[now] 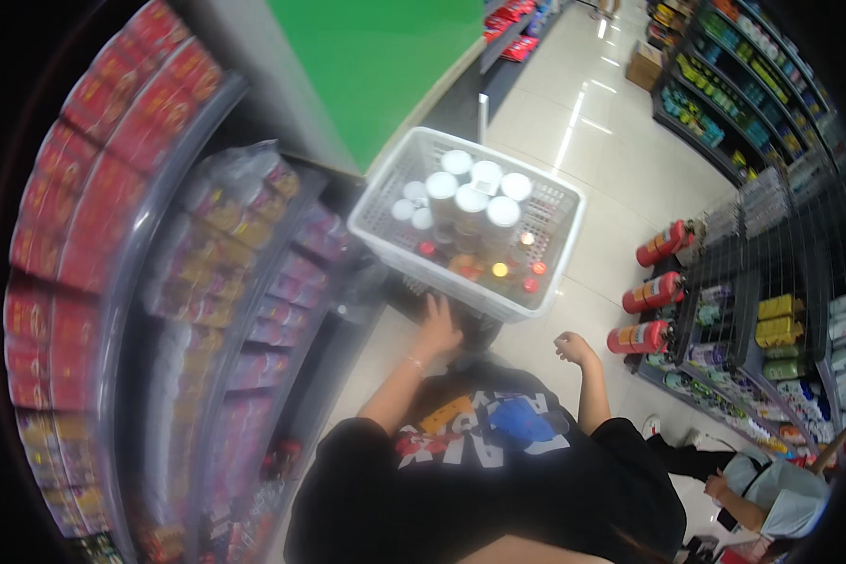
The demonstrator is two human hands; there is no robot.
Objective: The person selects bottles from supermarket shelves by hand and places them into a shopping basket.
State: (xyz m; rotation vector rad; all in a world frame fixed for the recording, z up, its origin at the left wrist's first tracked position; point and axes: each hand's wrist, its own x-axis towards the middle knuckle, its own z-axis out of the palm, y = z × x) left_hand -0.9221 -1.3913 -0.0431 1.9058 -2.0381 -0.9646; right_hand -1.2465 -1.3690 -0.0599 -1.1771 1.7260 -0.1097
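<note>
In front of me stands a white plastic basket (437,272) with perforated walls. Inside are several clear jars with white lids (503,211), small white-capped containers (403,209) and bottles with red or yellow caps (500,270). My left hand (440,331) is just below the basket's near wall, fingers spread and nothing seen in them; whether it touches the basket cannot be told. Over the floor to the right of the basket, my right hand (574,347) is loosely curled with thumb apart, and no object shows in it.
Shelves on the left hold red cartons (88,190) and bagged packs (215,268), blurred. A green-topped display (388,63) rises behind the basket. Red fire extinguishers (654,292) line the right shelving. Another person (768,486) is at lower right. A cardboard box (645,65) sits farther off.
</note>
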